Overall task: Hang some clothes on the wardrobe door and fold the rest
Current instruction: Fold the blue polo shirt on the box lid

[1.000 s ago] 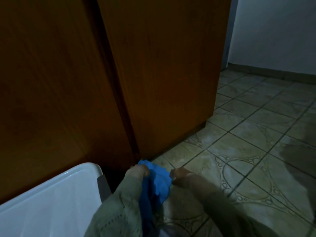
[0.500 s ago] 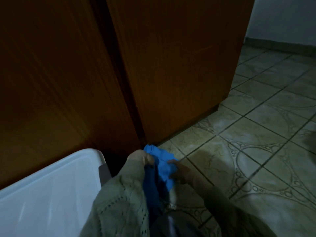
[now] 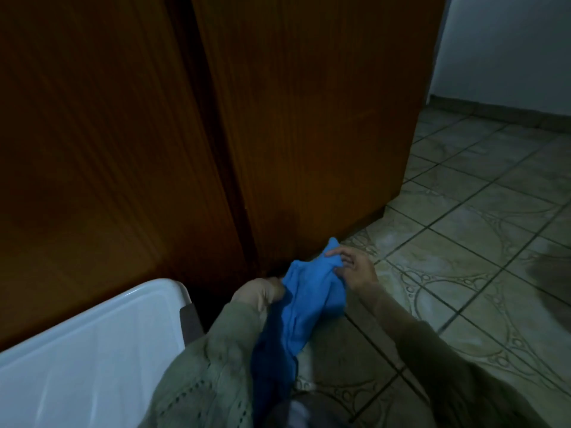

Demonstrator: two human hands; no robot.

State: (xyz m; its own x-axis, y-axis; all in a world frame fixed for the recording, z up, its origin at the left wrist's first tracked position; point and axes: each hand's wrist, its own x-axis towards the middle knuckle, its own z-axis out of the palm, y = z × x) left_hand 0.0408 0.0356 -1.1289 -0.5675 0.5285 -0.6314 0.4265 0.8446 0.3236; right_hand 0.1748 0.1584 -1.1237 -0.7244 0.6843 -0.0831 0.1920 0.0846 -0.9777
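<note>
A bright blue garment (image 3: 309,291) hangs bunched between my two hands, low in front of the wooden wardrobe door (image 3: 309,118). My left hand (image 3: 259,293) grips its left edge in a closed fist. My right hand (image 3: 352,267) pinches the cloth's upper right part, with some fingers spread. The garment's lower part drops down between my green sleeves and goes dark.
A white plastic tub (image 3: 92,350) stands at the lower left against the wardrobe side (image 3: 92,149). Patterned floor tiles (image 3: 463,242) stretch to the right up to a pale wall (image 3: 509,41). A dark shadow lies at the far right.
My right hand has moved up and to the right along the blue garment, spreading it wider. The view has shifted slightly.
</note>
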